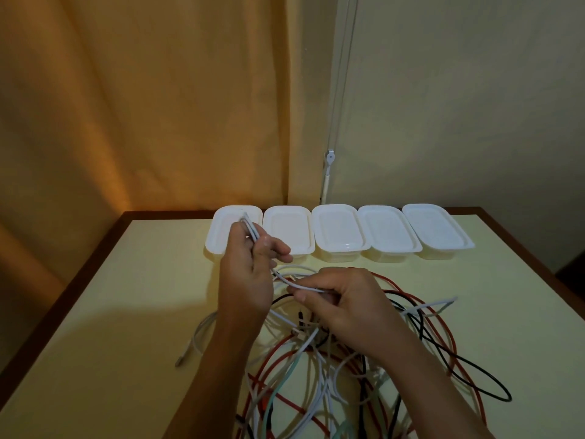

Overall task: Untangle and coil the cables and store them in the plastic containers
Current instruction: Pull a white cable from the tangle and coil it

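A tangle of red, black, white and pale green cables (345, 372) lies on the table in front of me. My left hand (250, 274) holds a folded bundle of white cable (250, 231) raised in front of the leftmost container. My right hand (345, 305) pinches the same white cable between thumb and fingers just above the tangle. A short stretch of it runs between the two hands. Several white plastic containers stand in a row at the far edge, the leftmost (221, 232) partly hidden by my left hand, the others (389, 229) open and bare inside.
The pale yellow table (142, 296) has a dark brown rim. A loose grey-white cable end (193, 346) lies left of my left forearm. An orange curtain and a pale wall with a hanging cord stand behind the table.
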A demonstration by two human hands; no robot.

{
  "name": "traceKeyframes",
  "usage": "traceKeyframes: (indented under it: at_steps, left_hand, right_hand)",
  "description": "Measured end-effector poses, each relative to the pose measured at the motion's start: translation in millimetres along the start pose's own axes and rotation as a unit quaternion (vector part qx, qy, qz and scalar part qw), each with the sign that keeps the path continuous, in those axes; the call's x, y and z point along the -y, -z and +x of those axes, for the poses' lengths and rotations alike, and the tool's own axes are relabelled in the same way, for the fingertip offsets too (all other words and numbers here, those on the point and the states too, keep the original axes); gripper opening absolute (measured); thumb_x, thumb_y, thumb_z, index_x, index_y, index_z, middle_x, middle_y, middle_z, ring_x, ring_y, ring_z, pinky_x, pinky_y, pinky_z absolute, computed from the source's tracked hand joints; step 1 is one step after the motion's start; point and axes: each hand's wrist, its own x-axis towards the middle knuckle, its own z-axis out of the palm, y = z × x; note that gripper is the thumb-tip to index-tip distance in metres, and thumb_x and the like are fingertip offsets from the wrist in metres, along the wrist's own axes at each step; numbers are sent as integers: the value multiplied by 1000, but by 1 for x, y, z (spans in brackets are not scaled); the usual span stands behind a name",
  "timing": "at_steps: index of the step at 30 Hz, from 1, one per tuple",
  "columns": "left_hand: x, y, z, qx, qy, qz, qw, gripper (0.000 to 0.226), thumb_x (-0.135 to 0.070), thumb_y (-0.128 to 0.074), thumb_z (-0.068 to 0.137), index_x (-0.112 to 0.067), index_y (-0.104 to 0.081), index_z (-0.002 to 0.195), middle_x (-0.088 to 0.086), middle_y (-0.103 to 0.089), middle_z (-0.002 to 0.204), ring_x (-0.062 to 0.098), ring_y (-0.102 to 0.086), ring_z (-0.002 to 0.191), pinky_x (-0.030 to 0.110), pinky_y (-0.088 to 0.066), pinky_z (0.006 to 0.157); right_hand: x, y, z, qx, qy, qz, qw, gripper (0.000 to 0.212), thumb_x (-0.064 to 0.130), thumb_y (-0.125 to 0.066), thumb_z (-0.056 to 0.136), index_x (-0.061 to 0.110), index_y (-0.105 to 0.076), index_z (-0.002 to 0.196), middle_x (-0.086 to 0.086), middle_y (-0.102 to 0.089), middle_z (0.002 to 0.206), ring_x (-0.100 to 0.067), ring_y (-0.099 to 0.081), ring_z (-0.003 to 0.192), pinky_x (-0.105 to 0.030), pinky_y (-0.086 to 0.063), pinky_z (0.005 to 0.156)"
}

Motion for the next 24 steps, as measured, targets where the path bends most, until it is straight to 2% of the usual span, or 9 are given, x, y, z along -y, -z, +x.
traceKeyframes:
  at_steps: [3,5,9,10,13,16,20,23,24]
  left_hand:
    - [3,1,-1,47,-15,42,998,14,-10,-37,106,-8,-48,98,1,-69,77,11,-68,74,17,-49,66]
    - [3,-1,-3,78,-19,60,995,13,-10,-38,105,-10,-49,97,-1,-70,77,11,-68,76,21,-52,68]
    - [-3,-5,-5,122,-3,26,992,14,-10,-39,105,-14,-49,96,1,-72,79,14,-70,78,28,-56,75]
    - [-6,-5,-4,119,7,-11,993,13,-8,-39,105,-10,-49,97,4,-73,79,16,-72,78,28,-57,76]
    - [-12,-2,2,75,67,-146,984,25,-10,-33,106,9,-48,106,12,-73,79,27,-74,80,30,-58,73]
    - [-7,5,5,46,95,-215,971,35,-14,-29,107,14,-49,111,13,-73,83,32,-73,87,34,-58,75]
    - [3,5,0,93,46,-90,990,25,-11,-28,107,7,-45,105,10,-74,83,21,-73,83,25,-57,75]
    - [4,-3,-8,148,34,23,988,15,-10,-35,106,-4,-46,98,2,-64,71,0,-63,68,11,-47,64]
    - [4,-4,-10,165,40,51,984,16,-13,-37,106,-7,-47,95,-1,-59,70,0,-57,62,12,-43,59]
  right_hand:
    - [4,1,-1,13,40,2,999,18,32,-65,93,21,-78,89,1,-52,60,-17,-48,59,-27,-37,57]
    - [4,2,-2,20,39,12,999,24,31,-64,93,12,-76,85,-5,-50,59,-22,-46,59,-30,-37,57]
    - [7,3,-3,68,4,18,998,17,28,-64,95,22,-78,90,-4,-61,64,-20,-51,58,-37,-42,59]
    - [8,3,-4,83,-6,16,996,17,27,-63,96,25,-79,93,0,-66,67,-16,-56,60,-35,-44,60]
    - [10,5,-4,116,-28,27,993,19,22,-63,97,28,-80,102,25,-72,82,2,-66,80,-11,-43,67]
    - [11,8,-5,130,-32,38,990,20,20,-63,98,24,-81,104,25,-72,83,5,-66,82,-8,-43,69]
    - [10,12,-6,69,-22,60,996,18,18,-65,96,24,-82,95,19,-73,79,1,-66,76,-13,-45,68]
    - [7,9,-6,33,14,58,998,16,20,-66,94,20,-81,90,-4,-66,64,-6,-55,58,-19,-44,63]
    - [7,8,-6,16,24,52,998,15,22,-66,93,21,-81,91,-4,-67,66,-9,-56,58,-25,-47,61]
